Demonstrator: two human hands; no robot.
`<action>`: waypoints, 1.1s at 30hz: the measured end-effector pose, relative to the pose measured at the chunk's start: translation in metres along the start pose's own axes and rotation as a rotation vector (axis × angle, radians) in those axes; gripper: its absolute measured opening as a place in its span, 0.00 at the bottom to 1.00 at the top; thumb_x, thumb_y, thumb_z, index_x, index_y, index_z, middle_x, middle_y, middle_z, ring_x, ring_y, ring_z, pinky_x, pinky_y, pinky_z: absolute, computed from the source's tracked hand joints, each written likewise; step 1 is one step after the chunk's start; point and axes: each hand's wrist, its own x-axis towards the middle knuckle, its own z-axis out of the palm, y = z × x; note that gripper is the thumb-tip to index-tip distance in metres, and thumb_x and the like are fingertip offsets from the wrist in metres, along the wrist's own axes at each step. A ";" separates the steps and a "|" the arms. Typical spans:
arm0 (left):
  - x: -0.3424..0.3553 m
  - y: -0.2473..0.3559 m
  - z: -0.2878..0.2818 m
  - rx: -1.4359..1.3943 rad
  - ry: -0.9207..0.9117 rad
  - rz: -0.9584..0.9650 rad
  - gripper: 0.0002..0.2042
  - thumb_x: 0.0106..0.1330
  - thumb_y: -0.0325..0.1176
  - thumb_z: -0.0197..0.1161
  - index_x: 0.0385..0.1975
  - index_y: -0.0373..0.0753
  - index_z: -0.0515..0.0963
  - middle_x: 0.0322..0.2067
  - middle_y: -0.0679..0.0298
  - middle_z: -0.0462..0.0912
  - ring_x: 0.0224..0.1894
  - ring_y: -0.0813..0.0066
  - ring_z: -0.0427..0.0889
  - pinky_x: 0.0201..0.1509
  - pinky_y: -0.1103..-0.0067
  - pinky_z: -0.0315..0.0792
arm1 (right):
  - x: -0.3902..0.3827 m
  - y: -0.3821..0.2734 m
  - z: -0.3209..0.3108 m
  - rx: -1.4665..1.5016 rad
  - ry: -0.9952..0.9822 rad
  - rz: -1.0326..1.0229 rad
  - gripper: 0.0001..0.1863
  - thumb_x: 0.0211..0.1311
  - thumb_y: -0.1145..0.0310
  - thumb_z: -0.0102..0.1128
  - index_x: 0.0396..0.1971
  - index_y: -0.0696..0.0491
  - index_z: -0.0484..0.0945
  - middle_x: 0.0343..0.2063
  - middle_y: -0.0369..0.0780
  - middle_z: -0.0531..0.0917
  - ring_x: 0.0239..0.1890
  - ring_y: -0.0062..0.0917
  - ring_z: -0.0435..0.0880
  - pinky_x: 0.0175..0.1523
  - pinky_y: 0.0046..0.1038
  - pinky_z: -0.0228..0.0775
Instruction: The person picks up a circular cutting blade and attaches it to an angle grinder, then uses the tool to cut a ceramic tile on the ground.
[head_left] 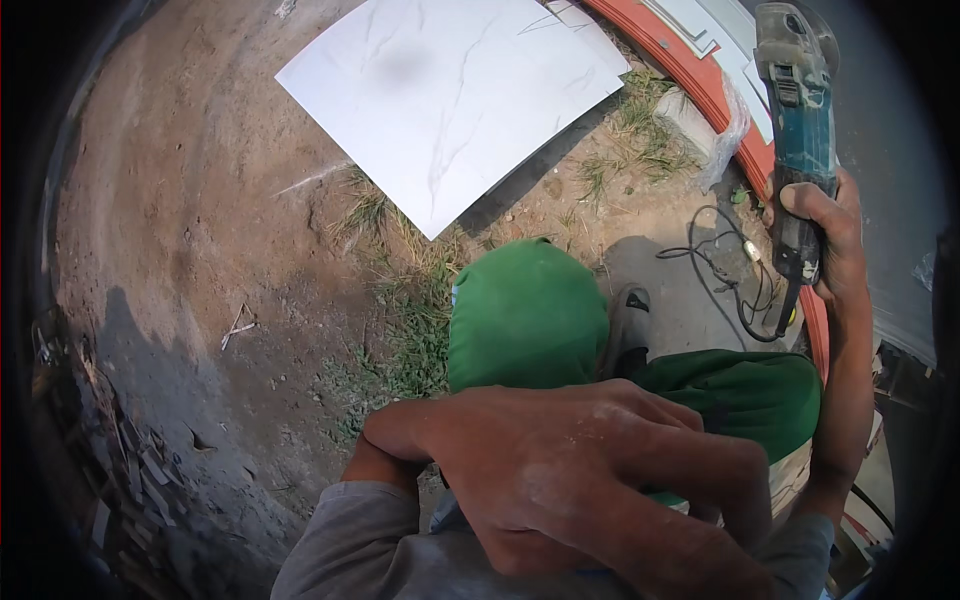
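Note:
In my right hand (835, 225) is a blue and black angle grinder (803, 130), gripped round its dark rear handle and held upright at the right. Its head and part of a disc point to the far side, and a cord runs down from the handle. My left hand (580, 460) is raised close to the camera across my body, its back toward me. Its fingers are apart and partly bent, with nothing visible in them; some fingertips are hidden. Beyond my green-clad knees, a white marble-patterned slab (460, 100) lies with one corner toward me.
A coiled black cord (715, 265) lies on the ground near my shoe (630, 320). Orange-red framed panels (690, 85) curve along the right, with a grey sheet (890, 200) beside them. Scrap pieces (150, 480) pile up at the lower left. Grass (420, 330) grows through the dirt.

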 end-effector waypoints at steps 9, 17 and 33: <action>0.005 0.051 0.053 0.436 0.192 -0.229 0.16 0.66 0.36 0.67 0.45 0.29 0.83 0.41 0.51 0.87 0.41 0.63 0.87 0.47 0.72 0.82 | 0.063 -0.024 0.043 0.235 -0.326 -0.358 0.15 0.60 0.65 0.68 0.39 0.63 0.83 0.34 0.42 0.87 0.33 0.23 0.89 0.43 0.26 0.84; -0.004 0.052 0.056 0.862 0.136 -0.269 0.26 0.70 0.40 0.65 0.61 0.27 0.73 0.54 0.46 0.81 0.54 0.58 0.83 0.58 0.69 0.77 | 0.089 -0.025 0.109 0.422 -0.577 -0.421 0.15 0.64 0.68 0.66 0.41 0.66 0.83 0.36 0.45 0.87 0.33 0.25 0.89 0.41 0.27 0.85; 0.063 -0.086 -0.154 0.825 1.111 -0.263 0.30 0.77 0.60 0.58 0.52 0.31 0.80 0.40 0.59 0.86 0.39 0.74 0.85 0.46 0.74 0.80 | 0.127 0.037 0.116 0.610 -0.716 -0.344 0.14 0.55 0.64 0.71 0.35 0.58 0.83 0.28 0.35 0.84 0.24 0.16 0.80 0.29 0.22 0.74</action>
